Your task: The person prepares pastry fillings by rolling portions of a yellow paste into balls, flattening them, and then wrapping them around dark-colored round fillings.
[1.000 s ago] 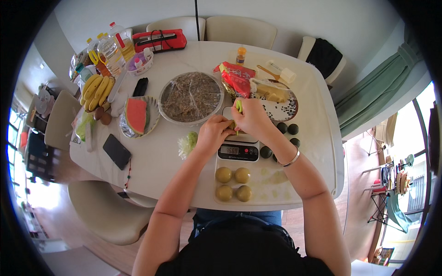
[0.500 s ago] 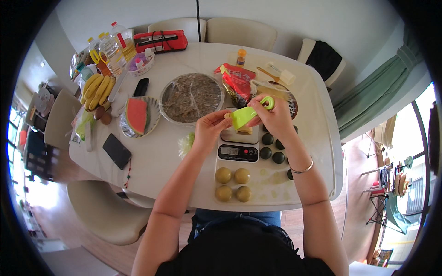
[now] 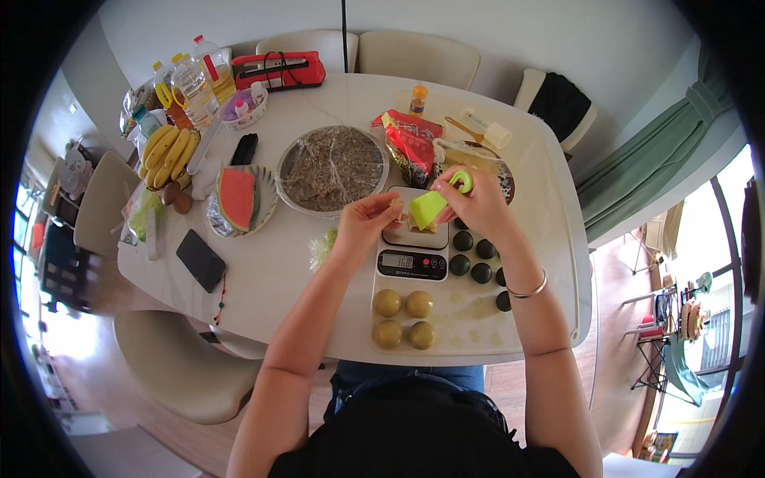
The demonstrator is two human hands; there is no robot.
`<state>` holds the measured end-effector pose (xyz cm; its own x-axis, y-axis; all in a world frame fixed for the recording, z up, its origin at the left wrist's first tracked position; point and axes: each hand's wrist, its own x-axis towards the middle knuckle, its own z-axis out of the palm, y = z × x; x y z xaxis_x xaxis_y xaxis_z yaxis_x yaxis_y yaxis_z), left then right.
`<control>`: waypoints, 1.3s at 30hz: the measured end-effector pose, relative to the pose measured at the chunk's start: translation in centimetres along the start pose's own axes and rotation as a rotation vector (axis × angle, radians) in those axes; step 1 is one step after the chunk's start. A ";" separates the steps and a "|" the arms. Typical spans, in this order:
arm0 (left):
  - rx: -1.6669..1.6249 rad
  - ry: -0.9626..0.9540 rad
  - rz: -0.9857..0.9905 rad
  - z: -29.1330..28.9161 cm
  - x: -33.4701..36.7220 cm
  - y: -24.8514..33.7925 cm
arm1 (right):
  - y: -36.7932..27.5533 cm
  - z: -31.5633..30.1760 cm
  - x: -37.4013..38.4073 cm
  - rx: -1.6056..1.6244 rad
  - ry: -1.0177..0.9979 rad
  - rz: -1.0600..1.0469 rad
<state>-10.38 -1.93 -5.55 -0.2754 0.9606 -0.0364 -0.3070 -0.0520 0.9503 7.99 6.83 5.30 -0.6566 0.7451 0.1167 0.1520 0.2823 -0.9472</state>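
Over the kitchen scale, my right hand grips a lime-green scraper by its looped handle, blade slanting down to the left. Facing it, my left hand is closed, thumb and fingertips pinching a small pale piece of dough. More yellowish dough rests on the scale's plate, partly hidden by the scraper. Several smooth olive-yellow balls sit in front of the scale. Several dark green balls are at its right, some of them hidden by my right forearm.
A round tray of brown filling under clear film stands behind my left hand. Beyond the scale are a red bag and a small bottle. Watermelon, bananas, a phone and oil bottles occupy the left side.
My right hand has drawn the scraper slightly away from my left fingers, opening a gap between them. The piece in my left fingertips now shows more, and the scale's display has changed.
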 end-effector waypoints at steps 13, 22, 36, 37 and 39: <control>0.404 0.015 0.073 0.0 -0.3 0.3 | 0.0 0.3 0.3 -0.271 -0.206 -0.087; 0.960 0.075 0.440 0.7 -1.2 -0.3 | -0.7 0.7 0.5 -0.364 -0.243 -0.105; 0.796 0.059 0.451 1.6 -0.8 -1.2 | 1.2 1.0 2.1 -0.199 -0.280 0.065; 0.790 0.061 0.462 1.5 -0.7 -1.2 | 1.0 0.9 1.9 -0.166 -0.259 0.062; 0.817 0.100 0.554 1.3 -0.9 -0.9 | 0.7 0.4 1.2 -0.101 -0.220 0.059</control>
<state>-8.67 -2.35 -5.91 -0.2775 0.8280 0.4873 0.6006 -0.2464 0.7607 7.01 7.62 4.66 -0.7875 0.6161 -0.0162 0.2606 0.3090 -0.9147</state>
